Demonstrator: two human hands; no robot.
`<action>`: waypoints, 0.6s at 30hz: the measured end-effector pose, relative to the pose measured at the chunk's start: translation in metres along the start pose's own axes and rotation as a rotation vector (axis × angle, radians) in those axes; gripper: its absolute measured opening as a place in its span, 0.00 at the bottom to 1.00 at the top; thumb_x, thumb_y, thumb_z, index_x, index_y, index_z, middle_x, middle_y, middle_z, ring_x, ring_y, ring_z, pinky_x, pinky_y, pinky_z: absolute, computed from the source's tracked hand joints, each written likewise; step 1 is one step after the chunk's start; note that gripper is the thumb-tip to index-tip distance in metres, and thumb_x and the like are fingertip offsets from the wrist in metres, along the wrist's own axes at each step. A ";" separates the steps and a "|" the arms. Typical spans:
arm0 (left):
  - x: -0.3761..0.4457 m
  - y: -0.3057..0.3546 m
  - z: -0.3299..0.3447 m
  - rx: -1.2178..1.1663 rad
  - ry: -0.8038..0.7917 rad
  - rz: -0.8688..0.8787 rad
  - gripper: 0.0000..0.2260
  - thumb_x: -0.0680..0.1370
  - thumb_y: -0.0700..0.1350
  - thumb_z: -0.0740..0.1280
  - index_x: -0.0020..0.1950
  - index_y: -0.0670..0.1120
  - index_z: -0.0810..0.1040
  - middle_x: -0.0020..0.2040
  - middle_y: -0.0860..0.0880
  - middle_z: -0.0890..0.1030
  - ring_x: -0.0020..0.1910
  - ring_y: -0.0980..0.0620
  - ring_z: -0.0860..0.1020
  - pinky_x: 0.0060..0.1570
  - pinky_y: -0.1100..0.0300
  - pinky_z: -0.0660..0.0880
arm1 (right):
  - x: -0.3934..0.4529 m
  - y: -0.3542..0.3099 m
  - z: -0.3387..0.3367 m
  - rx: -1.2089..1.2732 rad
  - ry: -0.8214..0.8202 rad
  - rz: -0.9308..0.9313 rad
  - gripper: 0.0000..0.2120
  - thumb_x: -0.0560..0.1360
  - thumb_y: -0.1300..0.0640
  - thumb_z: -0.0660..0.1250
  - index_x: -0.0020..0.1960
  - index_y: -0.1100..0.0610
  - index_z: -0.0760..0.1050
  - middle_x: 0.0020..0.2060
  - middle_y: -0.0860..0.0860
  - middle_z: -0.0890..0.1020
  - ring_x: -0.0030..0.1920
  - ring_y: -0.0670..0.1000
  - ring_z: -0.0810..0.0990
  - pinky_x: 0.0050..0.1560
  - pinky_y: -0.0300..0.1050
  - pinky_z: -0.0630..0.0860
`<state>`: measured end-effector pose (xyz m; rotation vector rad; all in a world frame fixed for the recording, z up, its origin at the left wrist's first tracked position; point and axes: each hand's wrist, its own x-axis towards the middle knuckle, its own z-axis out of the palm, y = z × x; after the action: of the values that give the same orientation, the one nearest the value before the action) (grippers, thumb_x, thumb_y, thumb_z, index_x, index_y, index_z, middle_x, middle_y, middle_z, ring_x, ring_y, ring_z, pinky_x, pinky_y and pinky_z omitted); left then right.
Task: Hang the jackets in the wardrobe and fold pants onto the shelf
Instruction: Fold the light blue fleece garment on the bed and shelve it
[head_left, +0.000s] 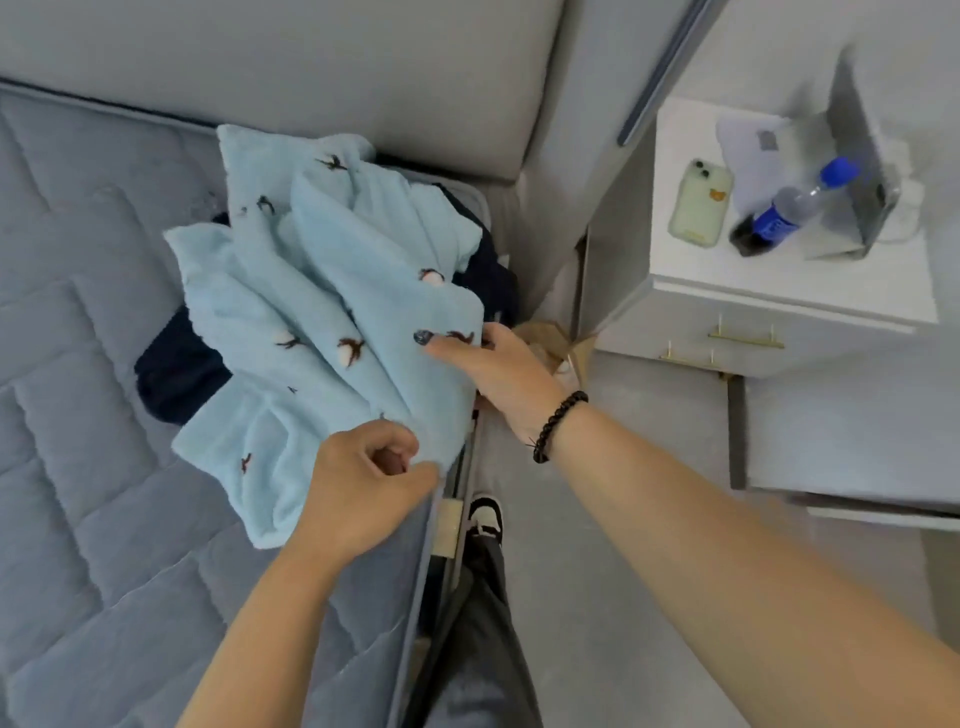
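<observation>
Fingers of both hands, left (363, 470) and right (493, 371), pinched the blue jacket (322, 291) heaped on the bed's (78, 364) near edge; lifting it by collar or shoulders, not hem, would probably suit hanging.

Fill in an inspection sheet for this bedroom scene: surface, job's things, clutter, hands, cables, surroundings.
Surface: quilted blue-grey mattress.
Job's things: light blue fleece garment heaped near the mattress edge, over a dark navy garment.
Clutter: phone, blue-capped bottle and paper on the white nightstand.
Hands: left hand pinches the fleece's edge; right hand grips it too.
Cables: nothing seen.
Surroundings: grey headboard, grey floor.
</observation>
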<state>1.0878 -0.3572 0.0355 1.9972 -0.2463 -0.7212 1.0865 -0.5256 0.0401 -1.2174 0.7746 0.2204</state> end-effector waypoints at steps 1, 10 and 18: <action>-0.016 -0.006 0.008 0.032 -0.057 0.020 0.11 0.66 0.36 0.74 0.31 0.47 0.74 0.28 0.53 0.72 0.27 0.59 0.69 0.31 0.72 0.67 | -0.011 0.008 0.001 0.048 -0.017 -0.041 0.19 0.70 0.56 0.75 0.59 0.57 0.78 0.52 0.52 0.84 0.53 0.50 0.82 0.54 0.45 0.79; -0.062 -0.102 0.010 0.224 0.113 0.013 0.24 0.69 0.32 0.72 0.60 0.51 0.70 0.69 0.54 0.65 0.68 0.57 0.64 0.65 0.61 0.61 | -0.051 0.080 -0.017 -0.269 0.240 -0.138 0.10 0.72 0.67 0.67 0.42 0.52 0.74 0.36 0.47 0.78 0.36 0.44 0.77 0.30 0.31 0.74; -0.017 -0.175 -0.017 0.178 0.491 -0.203 0.32 0.68 0.50 0.71 0.69 0.44 0.64 0.64 0.43 0.74 0.62 0.41 0.73 0.62 0.43 0.71 | -0.067 0.121 -0.038 -0.195 0.261 -0.171 0.07 0.71 0.72 0.61 0.39 0.62 0.72 0.31 0.50 0.73 0.23 0.37 0.72 0.23 0.28 0.67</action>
<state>1.0628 -0.2464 -0.1003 2.3208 0.1922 -0.3183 0.9561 -0.5001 -0.0142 -1.5091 0.8831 -0.0050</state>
